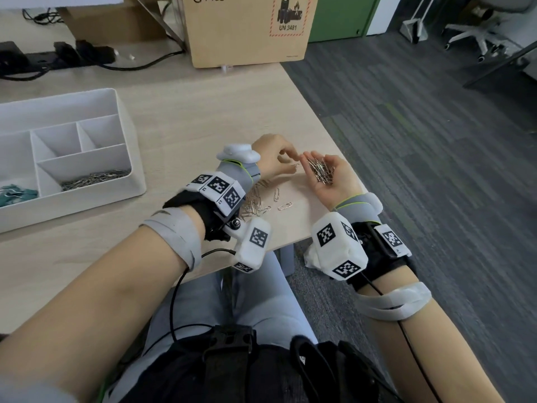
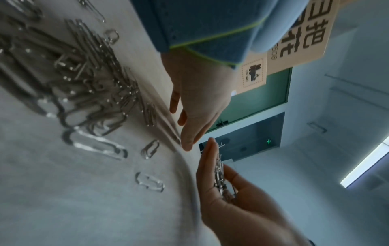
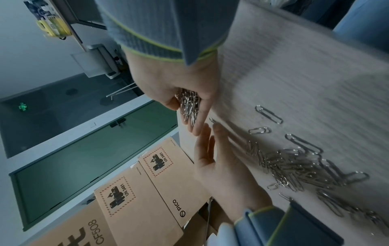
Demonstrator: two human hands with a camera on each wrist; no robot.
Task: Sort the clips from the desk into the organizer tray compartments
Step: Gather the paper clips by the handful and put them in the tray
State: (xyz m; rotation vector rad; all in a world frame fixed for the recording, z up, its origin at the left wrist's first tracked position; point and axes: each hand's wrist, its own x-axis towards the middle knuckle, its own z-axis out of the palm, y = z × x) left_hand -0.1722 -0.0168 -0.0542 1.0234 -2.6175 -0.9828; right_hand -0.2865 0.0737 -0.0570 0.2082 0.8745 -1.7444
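Observation:
My right hand (image 1: 312,159) lies palm up at the desk's right edge, and a heap of silver paper clips (image 1: 321,170) rests in its cupped palm (image 3: 189,103). My left hand (image 1: 286,158) reaches toward it with straight fingers (image 3: 214,149) on the desk, touching a single clip (image 1: 296,165) at their tips. More loose clips (image 1: 255,202) lie scattered by my left wrist (image 2: 84,74). The white organizer tray (image 1: 122,117) stands at the left. Its front compartment holds silver clips (image 1: 96,178).
Teal binder clips (image 1: 14,193) fill the tray's left compartment, and two rear compartments look empty. A cardboard box (image 1: 247,30) stands at the back of the desk (image 1: 189,112). Black cables and a power strip (image 1: 58,56) run along the far left. Carpeted floor lies to the right.

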